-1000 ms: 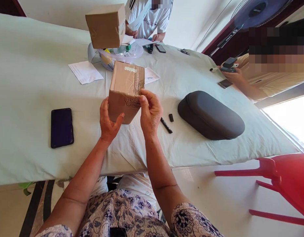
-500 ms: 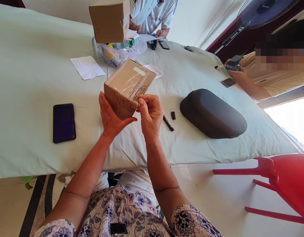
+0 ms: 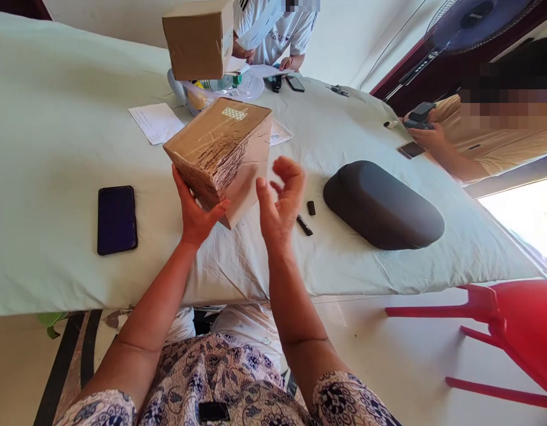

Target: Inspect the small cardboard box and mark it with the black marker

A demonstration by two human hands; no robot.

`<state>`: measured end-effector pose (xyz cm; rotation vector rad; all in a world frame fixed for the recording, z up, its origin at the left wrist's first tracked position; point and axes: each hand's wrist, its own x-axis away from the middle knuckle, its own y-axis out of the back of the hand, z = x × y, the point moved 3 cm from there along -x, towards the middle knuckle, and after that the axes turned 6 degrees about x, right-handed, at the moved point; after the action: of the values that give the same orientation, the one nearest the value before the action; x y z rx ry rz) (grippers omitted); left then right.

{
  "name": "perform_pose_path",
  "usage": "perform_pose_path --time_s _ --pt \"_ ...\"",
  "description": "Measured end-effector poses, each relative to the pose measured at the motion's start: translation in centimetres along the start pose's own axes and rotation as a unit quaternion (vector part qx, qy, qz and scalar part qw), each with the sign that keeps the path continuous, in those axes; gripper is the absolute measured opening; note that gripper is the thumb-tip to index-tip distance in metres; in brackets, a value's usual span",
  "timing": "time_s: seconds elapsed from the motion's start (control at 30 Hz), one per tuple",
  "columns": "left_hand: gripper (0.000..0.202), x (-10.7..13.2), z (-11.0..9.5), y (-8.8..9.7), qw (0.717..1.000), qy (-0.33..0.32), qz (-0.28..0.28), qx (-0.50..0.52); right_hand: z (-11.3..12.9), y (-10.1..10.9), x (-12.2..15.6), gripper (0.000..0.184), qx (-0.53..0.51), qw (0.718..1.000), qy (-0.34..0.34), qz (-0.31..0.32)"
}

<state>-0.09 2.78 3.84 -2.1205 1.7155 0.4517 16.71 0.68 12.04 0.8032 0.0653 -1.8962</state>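
A small brown cardboard box (image 3: 251, 171) is tilted above the cloth-covered table, with black scribbles along its near edge and a dotted pale sticker on its upper face. My left hand (image 3: 197, 213) grips its lower near corner, the thumb across the front and the fingers along the left side. Off the box's right side, my right hand (image 3: 282, 201) is raised with its fingers curled loosely and apart from the thumb, holding nothing. Close by that hand lie a black marker (image 3: 304, 225) and its separate black cap (image 3: 311, 207).
A dark phone (image 3: 117, 220) lies left, a grey hard case (image 3: 384, 204) right. Behind the box are paper (image 3: 154, 123), a plastic basin (image 3: 251, 89) and a larger carton (image 3: 196, 47). Two other people are at the table's far side and right. A red chair (image 3: 521, 331) stands lower right.
My right hand has let go of the box's near corner and moved slightly right, its fingers parting. The box has turned in my left hand, showing more of its right side.
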Motion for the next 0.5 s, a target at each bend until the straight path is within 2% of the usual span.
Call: perform_pose_path --time_s 0.13,0.23,0.37,0.5 --pt "0.105 0.0 -0.1 0.2 0.999 -0.026 0.015 0.024 1.7 1.3 -1.8 0.072 0.092 0.992 0.084 0.001" --pt "0.1 0.2 -0.2 0.1 0.999 -0.028 0.037 0.015 2.8 1.2 -2.8 0.078 0.133 0.984 0.112 0.027" --pt "0.097 0.4 0.0 -0.1 0.998 -0.03 0.054 0.012 2.9 0.2 -3.0 0.066 0.152 0.981 0.117 0.043" --pt "0.093 0.4 0.1 -0.2 0.996 -0.025 0.082 0.002 2.2 -0.4 -2.8 0.048 0.141 0.984 0.103 0.025"
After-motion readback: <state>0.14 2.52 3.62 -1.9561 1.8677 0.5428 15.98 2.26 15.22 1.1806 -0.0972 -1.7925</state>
